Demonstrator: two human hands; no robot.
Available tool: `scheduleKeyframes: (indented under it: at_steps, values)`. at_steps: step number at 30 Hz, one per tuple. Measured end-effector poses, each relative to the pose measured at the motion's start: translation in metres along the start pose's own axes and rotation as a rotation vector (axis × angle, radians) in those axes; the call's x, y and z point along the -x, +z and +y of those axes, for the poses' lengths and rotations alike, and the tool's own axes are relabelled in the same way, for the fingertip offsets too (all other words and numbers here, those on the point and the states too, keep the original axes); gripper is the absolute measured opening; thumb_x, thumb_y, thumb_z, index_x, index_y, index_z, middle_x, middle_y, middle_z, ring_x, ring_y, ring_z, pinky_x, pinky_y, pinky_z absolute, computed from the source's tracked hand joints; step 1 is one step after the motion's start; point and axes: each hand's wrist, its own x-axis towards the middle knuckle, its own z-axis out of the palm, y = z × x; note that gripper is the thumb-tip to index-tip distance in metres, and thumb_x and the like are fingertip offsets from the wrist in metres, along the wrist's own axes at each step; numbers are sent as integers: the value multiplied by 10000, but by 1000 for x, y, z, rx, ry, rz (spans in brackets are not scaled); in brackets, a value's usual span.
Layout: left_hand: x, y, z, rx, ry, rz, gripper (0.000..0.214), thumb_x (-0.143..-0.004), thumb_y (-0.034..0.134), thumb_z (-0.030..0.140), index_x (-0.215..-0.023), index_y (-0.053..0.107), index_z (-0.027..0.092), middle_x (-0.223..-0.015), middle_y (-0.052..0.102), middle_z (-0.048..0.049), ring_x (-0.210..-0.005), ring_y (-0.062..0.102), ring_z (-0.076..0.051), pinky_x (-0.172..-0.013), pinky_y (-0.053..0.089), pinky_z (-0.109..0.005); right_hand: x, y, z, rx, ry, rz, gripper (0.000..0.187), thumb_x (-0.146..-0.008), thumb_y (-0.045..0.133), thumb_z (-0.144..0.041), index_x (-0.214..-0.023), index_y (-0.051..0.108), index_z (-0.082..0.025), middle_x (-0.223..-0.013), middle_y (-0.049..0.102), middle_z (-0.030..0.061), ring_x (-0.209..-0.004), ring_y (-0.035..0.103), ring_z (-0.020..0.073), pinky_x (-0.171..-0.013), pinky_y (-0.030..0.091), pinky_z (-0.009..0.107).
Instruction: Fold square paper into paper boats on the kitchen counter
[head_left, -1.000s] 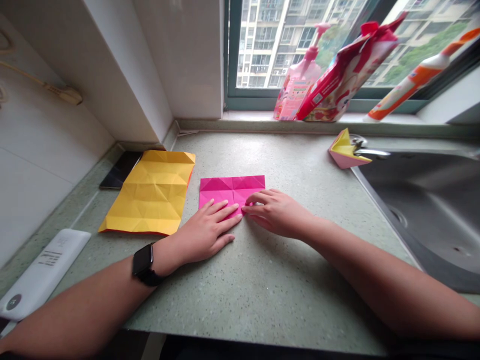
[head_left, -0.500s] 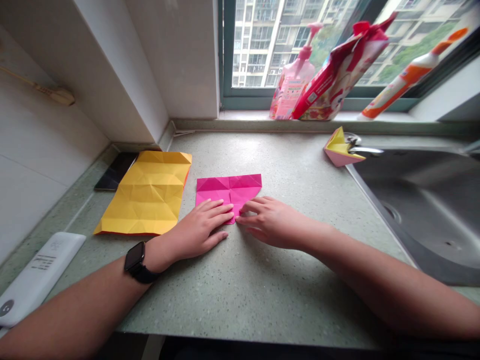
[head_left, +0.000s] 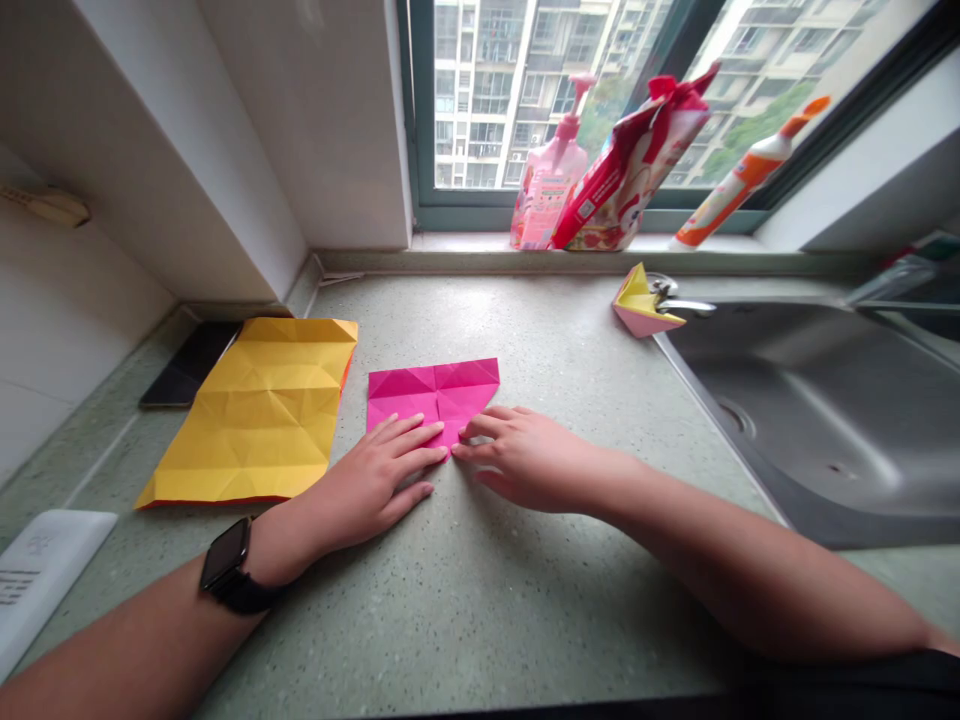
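A folded pink paper lies flat on the speckled green counter. My left hand rests on its near left part, fingers stretched flat and pressing down. My right hand lies at its near right corner, fingers extended and touching the paper's lower point, where both hands' fingertips almost meet. A black watch is on my left wrist.
A creased yellow sheet lies left of the pink paper, over a dark phone. A white device sits at the near left. A small yellow-and-pink folded paper stands by the steel sink. Bottles and a red pouch line the windowsill.
The pink paper's lower right corner has been folded in, giving it a pointed bottom. The view has shifted, so everything sits further left in the frame. Both hands stay on the paper.
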Motion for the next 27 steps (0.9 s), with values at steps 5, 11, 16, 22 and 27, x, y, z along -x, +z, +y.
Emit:
scheduleKeyframes:
  at_steps: [5,11,16,22,27]
  values:
    - [0,0,-1,1,8,4,445,-1134,551,441,-1561,630,340,-1739,471,-43,-1645,377,-335,-1355,318,-627,1,0,-4,18,117,3,329,-1062,605,-266,-1331,784,-206,-1264,772,130,-1091,707,274,-972,538,426]
    - [1,0,-1,7,26,34,421,-1134,550,435,-1529,662,344,-1720,499,-42,-1631,399,-337,-1354,319,-627,0,-3,-2,42,217,-13,341,-1112,495,-253,-1252,801,-196,-1231,784,119,-1043,716,261,-932,517,401]
    - [1,0,-1,9,29,48,416,-1136,539,441,-1514,673,332,-1695,532,-49,-1624,409,-334,-1360,306,-623,0,-6,8,72,328,-59,345,-1087,493,-215,-1275,780,-191,-1259,764,131,-1058,702,270,-884,497,382]
    - [1,0,-1,-5,24,32,413,-1139,531,430,-1514,670,329,-1699,529,-43,-1626,404,-332,-1359,308,-616,-1,-13,21,111,469,-115,393,-1063,489,-210,-1369,735,-217,-1293,724,159,-1062,692,291,-816,483,369]
    - [1,0,-1,-5,25,33,416,-1139,532,434,-1519,665,327,-1707,518,-48,-1630,397,-327,-1366,293,-607,-2,-14,27,149,549,-143,442,-1059,436,-178,-1418,693,-204,-1364,692,179,-1080,692,303,-805,500,377]
